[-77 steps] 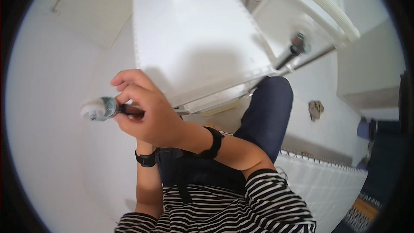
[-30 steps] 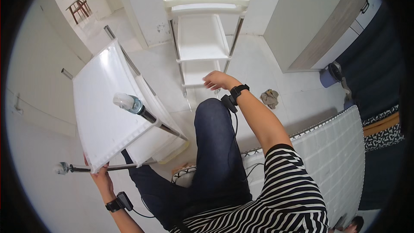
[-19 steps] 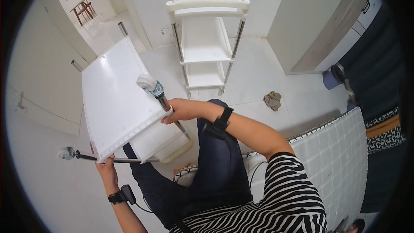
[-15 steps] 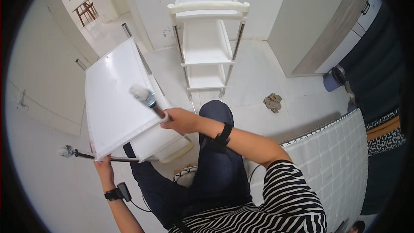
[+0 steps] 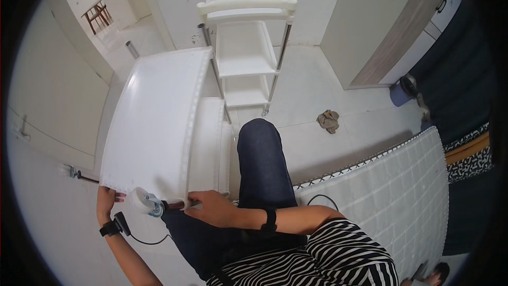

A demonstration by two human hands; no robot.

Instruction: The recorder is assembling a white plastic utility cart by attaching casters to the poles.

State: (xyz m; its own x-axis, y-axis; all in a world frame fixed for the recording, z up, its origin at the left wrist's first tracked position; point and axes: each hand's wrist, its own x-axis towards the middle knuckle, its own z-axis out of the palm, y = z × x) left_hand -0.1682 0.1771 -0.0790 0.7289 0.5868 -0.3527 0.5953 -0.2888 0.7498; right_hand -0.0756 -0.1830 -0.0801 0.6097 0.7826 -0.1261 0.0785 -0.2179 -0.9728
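A partly assembled white trolley lies tipped on its side before me, its large white tray [image 5: 153, 111] facing up. My right hand [image 5: 214, 208] is closed around the tray's near right corner, where a metal leg ends in a caster wheel [image 5: 145, 201]. At the near left corner my left hand [image 5: 108, 202] holds the tray's edge, its fingers partly hidden beneath. Just beyond that hand, a second caster [image 5: 69, 171] sticks out on its leg. Bare metal tube ends [image 5: 132, 49] rise at the far side. A lower tray [image 5: 206, 143] shows under the right edge.
A standing three-tier white trolley [image 5: 246, 8] is close behind the tipped one. A crumpled brown cloth [image 5: 328, 121] lies on the floor. To the right are a quilted mattress [image 5: 381, 196], a cabinet [image 5: 381, 26] and a blue bin [image 5: 403, 92]. A door [image 5: 69, 90] stands at left.
The tipped trolley has swung round, its near right corner and caster coming towards me with my right hand. Its far end has moved right, now overlapping the standing trolley. My left hand has shifted slightly left.
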